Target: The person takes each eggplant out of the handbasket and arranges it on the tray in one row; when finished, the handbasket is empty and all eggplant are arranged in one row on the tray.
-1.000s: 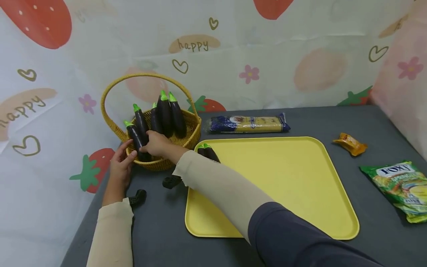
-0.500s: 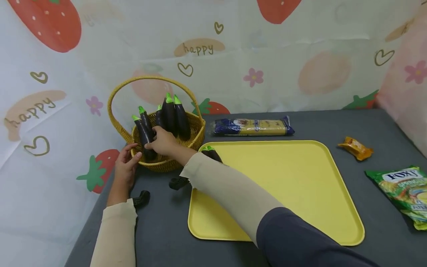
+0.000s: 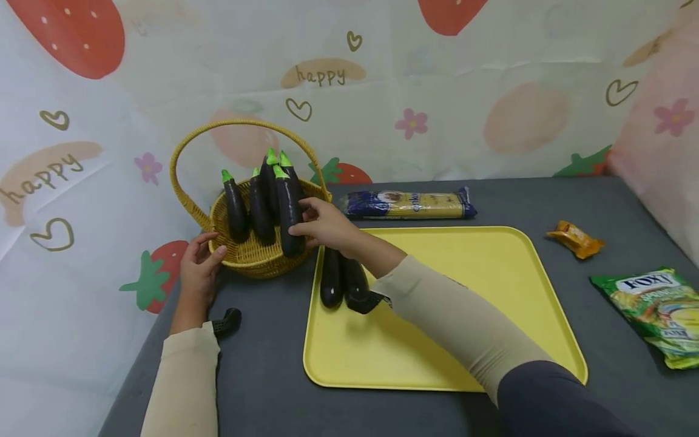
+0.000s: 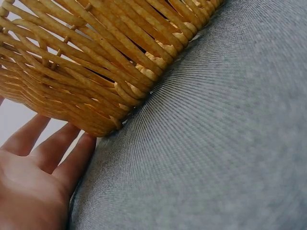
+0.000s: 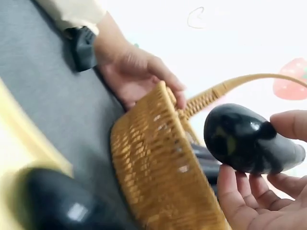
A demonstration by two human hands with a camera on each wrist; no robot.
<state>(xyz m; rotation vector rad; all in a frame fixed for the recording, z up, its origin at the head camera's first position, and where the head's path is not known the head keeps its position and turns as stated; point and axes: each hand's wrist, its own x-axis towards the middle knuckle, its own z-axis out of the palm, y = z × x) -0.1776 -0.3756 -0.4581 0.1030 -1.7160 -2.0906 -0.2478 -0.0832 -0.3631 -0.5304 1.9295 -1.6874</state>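
Note:
A yellow wicker basket (image 3: pixel 256 267) with an arched handle stands at the back left, several dark eggplants (image 3: pixel 236 212) with green stems leaning in it. My right hand (image 3: pixel 327 227) holds one eggplant (image 3: pixel 289 215) between thumb and fingers, at the basket's right rim. The right wrist view shows the rounded end of this held eggplant (image 5: pixel 240 136) in my fingers. My left hand (image 3: pixel 199 267) grips the basket's left rim, thumb over the edge and fingers outside against the weave (image 4: pixel 91 72). Two eggplants (image 3: pixel 331 279) lie on the left part of a yellow tray (image 3: pixel 448 303).
A pack of pasta (image 3: pixel 409 204) lies behind the tray. To the right are a small orange packet (image 3: pixel 576 238) and a green FOX'S candy bag (image 3: pixel 652 312). A patterned cloth (image 3: pixel 453 91) hangs behind the grey table (image 3: pixel 262 364).
My right hand has lifted an eggplant from the basket's left side and carried it right, to the right rim. My left hand stays at the left rim.

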